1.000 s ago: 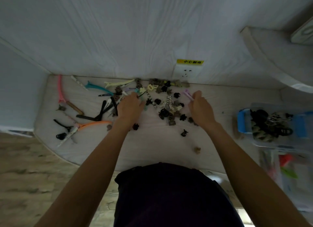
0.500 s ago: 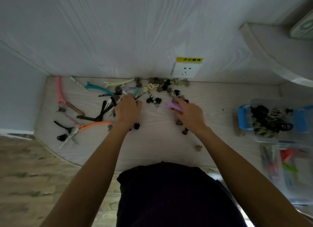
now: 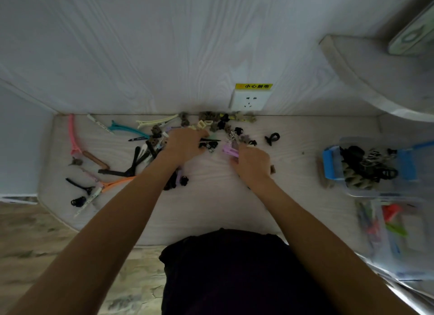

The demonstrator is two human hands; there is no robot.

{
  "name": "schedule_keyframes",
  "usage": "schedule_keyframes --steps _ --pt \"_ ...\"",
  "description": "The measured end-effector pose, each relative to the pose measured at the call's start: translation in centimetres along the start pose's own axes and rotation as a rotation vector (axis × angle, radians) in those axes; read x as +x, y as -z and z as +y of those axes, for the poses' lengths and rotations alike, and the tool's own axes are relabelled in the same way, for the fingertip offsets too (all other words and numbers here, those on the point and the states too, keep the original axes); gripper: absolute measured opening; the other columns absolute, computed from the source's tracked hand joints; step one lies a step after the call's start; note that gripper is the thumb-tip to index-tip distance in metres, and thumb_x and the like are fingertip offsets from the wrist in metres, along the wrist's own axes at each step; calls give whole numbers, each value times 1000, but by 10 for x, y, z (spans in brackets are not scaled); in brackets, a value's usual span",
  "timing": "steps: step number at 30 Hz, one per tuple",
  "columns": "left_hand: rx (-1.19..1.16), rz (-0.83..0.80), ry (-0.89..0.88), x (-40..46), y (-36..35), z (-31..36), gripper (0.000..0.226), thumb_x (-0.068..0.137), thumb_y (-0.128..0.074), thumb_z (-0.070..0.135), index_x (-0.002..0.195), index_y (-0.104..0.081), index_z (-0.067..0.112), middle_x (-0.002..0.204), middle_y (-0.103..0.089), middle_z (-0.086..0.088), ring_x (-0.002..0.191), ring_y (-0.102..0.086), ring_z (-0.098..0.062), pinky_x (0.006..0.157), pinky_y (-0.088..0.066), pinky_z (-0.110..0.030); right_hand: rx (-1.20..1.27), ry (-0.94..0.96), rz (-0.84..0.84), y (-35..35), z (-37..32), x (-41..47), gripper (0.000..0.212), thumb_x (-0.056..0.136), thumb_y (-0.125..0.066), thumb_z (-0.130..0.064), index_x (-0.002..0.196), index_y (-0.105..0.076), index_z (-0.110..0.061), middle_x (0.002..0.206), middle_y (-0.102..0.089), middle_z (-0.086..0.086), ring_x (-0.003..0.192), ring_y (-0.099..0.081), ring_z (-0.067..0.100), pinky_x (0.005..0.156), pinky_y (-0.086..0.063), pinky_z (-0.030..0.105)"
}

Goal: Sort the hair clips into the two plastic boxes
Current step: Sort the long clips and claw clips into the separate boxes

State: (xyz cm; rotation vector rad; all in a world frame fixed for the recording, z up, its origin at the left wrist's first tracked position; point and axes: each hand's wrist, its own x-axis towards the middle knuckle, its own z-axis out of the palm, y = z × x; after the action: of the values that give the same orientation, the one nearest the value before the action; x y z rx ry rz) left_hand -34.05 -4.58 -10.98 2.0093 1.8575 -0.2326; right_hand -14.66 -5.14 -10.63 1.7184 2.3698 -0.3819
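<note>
Many hair clips lie scattered on the white table (image 3: 211,209): long clips at the left, such as a pink one (image 3: 72,136), a teal one (image 3: 126,129) and an orange one (image 3: 117,182), and small dark claw clips (image 3: 211,122) along the back edge. My left hand (image 3: 185,143) rests palm down on the pile with its fingers curled over small clips; what it holds is hidden. My right hand (image 3: 252,162) grips a lilac clip (image 3: 230,150). A clear box with blue latches (image 3: 368,166) at the right holds dark claw clips. Nearer me, a second clear box (image 3: 394,230) holds colourful long clips.
A wall socket (image 3: 250,101) with a yellow label sits on the wall just behind the pile. A lone black clip (image 3: 272,138) lies between the pile and the boxes. The table's front edge curves near my dark clothing (image 3: 234,272). A shelf (image 3: 375,63) juts out at the upper right.
My right hand picked up the lilac clip at the back of the pile and drew it toward me and slightly right. My left hand stayed on the pile, shifting a little.
</note>
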Motion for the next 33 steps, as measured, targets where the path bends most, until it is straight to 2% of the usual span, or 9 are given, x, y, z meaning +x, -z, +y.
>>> schedule_keyframes --steps 6,11,14,18,20,23,28,30,33 --pt "-47 124 1 5 -4 0 33 91 -47 41 119 -59 28 114 -65 -6 101 -61 -26 72 -46 -31 -3 -140 -38 2 20 3 23 95 -43 -30 103 -58 -14 80 -57 6 68 -56 22 59 -40 28" --pt "0 161 1 6 -4 1 33 90 -48 42 116 -61 28 106 -67 -7 95 -61 -28 72 -45 -33 296 -304 6 4 53 0 18 87 -52 -28 95 -62 -15 76 -59 8 70 -59 26 61 -45 30" --pt "44 142 -9 7 -3 5 33 88 -50 42 116 -61 27 105 -66 -7 95 -61 -28 73 -45 -33 425 -256 37 6 64 -3 15 86 -55 -31 91 -63 -19 72 -59 5 65 -58 25 60 -45 30" --pt "-10 188 3 3 0 7 31 86 -51 43 110 -65 29 98 -69 -6 91 -63 -27 72 -45 -32 484 -181 89 8 67 -4 10 86 -58 -30 84 -60 -20 68 -55 1 52 -46 12 57 -40 27" --pt "-64 235 61 -1 6 7 29 85 -51 44 103 -68 28 92 -70 -4 87 -64 -25 67 -41 -29 472 -151 147 14 64 -3 11 87 -57 -28 82 -55 -19 72 -50 2 55 -42 12 59 -35 28" --pt "-128 267 135 -6 10 6 29 83 -53 47 96 -70 27 84 -70 -1 82 -65 -22 62 -37 -25 382 -64 212 28 49 5 18 89 -55 -28 94 -57 -11 82 -47 1 69 -46 18 63 -31 28" --pt "-92 232 117 -16 0 4 28 84 -52 42 84 -69 19 74 -67 -4 72 -63 -24 57 -36 -25 230 183 69 28 22 29 22 92 -53 -30 102 -56 -11 93 -64 9 79 -59 26 63 -41 30" --pt "-94 178 130 -17 -2 4 29 86 -50 43 88 -68 20 80 -68 -5 77 -63 -25 61 -37 -26 151 147 53 24 25 26 23 93 -51 -31 106 -54 -12 94 -65 10 79 -61 28 64 -44 31" --pt "-164 231 210 -19 2 2 41 84 -47 49 102 -65 18 88 -69 -8 84 -63 -25 67 -38 -27 103 18 58 24 40 19 27 92 -50 -29 112 -49 -11 92 -65 14 77 -60 29 64 -43 32"
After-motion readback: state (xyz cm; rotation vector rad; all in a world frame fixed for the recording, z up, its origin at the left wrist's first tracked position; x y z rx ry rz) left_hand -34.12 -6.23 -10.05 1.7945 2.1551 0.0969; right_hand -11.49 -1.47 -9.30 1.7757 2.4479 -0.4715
